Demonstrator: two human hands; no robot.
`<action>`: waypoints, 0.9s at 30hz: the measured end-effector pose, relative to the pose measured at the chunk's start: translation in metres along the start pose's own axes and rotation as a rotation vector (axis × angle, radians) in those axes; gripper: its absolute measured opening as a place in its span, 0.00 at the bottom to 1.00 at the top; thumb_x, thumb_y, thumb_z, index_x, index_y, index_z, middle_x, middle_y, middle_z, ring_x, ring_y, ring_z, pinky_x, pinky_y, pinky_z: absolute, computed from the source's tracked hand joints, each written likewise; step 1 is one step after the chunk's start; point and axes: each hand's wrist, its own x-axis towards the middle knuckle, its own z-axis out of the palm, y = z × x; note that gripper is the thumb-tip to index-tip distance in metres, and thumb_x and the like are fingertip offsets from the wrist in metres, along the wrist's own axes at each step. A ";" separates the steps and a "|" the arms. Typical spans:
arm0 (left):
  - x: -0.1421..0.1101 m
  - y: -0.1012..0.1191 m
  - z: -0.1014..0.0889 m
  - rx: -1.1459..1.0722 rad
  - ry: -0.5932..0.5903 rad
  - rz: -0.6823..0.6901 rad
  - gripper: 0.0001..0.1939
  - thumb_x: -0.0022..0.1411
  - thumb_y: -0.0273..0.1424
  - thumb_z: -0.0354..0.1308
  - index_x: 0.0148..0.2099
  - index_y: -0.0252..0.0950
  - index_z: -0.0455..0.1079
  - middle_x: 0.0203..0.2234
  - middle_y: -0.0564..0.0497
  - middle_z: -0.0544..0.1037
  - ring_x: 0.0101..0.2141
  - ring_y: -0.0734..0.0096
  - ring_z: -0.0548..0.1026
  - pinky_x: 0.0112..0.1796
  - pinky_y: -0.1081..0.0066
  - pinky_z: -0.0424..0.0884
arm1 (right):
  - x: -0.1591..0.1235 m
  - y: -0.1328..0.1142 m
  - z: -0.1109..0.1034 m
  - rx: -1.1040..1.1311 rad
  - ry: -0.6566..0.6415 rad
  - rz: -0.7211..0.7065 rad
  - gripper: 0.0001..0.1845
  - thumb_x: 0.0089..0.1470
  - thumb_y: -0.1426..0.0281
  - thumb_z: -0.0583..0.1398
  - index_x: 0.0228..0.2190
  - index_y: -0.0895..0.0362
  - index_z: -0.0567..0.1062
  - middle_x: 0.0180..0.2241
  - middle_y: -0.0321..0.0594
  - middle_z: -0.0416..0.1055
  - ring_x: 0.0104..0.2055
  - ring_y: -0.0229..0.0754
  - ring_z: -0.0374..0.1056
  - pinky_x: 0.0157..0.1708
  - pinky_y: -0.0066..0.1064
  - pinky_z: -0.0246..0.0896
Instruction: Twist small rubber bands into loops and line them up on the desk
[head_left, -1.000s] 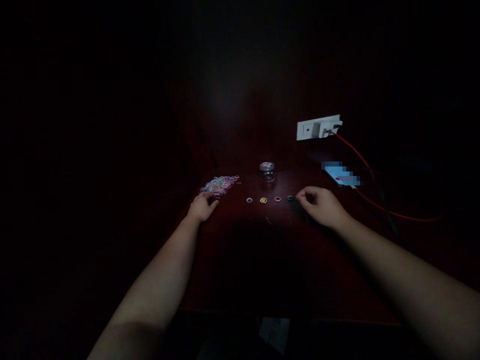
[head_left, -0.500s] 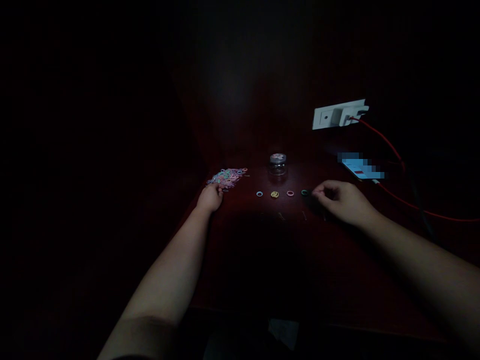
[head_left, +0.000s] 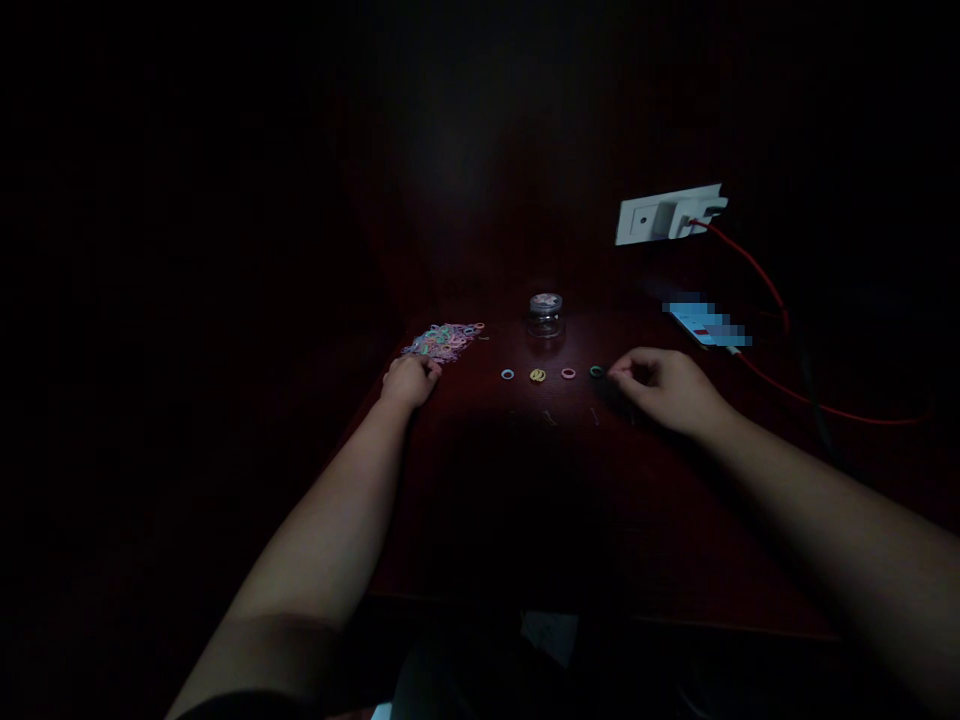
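My left hand (head_left: 411,382) rests with curled fingers at the near edge of a pile of small coloured elastic hair ties (head_left: 442,342); what its fingertips hold, if anything, is hidden. My right hand (head_left: 664,385) pinches thumb and forefinger together just beside a green hair tie (head_left: 596,371), seemingly at its right edge. I cannot make out what is in the pinch. To the left of the green one, in a row, lie a pink hair tie (head_left: 568,374), some yellow hair ties (head_left: 538,376) and a light blue hair tie (head_left: 508,374).
Behind the row stands a clear lidded jar (head_left: 546,318). At the right lies a phone (head_left: 706,325) on a red cable (head_left: 795,393). A white wall socket (head_left: 645,222) holds a charger. Thin faint strips (head_left: 550,418) lie nearer on the dark red table (head_left: 480,540).
The whole view has shifted, so things appear further left and up. My right fingertips are slightly closer to the green hair tie. My left hand stays by the pile.
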 end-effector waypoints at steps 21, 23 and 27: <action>-0.012 0.026 -0.006 -0.169 0.133 0.198 0.13 0.66 0.32 0.45 0.46 0.34 0.69 0.42 0.44 0.76 0.42 0.60 0.74 0.46 0.65 0.68 | 0.005 0.009 0.000 -0.041 0.105 0.034 0.11 0.54 0.65 0.55 0.28 0.57 0.75 0.26 0.39 0.74 0.25 0.39 0.66 0.27 0.29 0.56; -0.012 0.023 -0.008 -0.187 0.150 0.179 0.13 0.65 0.30 0.45 0.45 0.34 0.69 0.44 0.44 0.76 0.44 0.61 0.74 0.47 0.66 0.67 | 0.004 0.010 0.000 -0.030 0.102 0.027 0.11 0.54 0.65 0.55 0.29 0.57 0.75 0.27 0.40 0.74 0.26 0.39 0.66 0.27 0.29 0.57; -0.015 0.016 -0.014 -0.204 0.148 0.087 0.13 0.65 0.32 0.46 0.44 0.34 0.70 0.40 0.44 0.78 0.40 0.61 0.75 0.45 0.67 0.68 | 0.004 0.009 -0.001 -0.016 0.100 0.023 0.11 0.53 0.65 0.56 0.28 0.57 0.75 0.26 0.39 0.74 0.25 0.39 0.66 0.26 0.29 0.57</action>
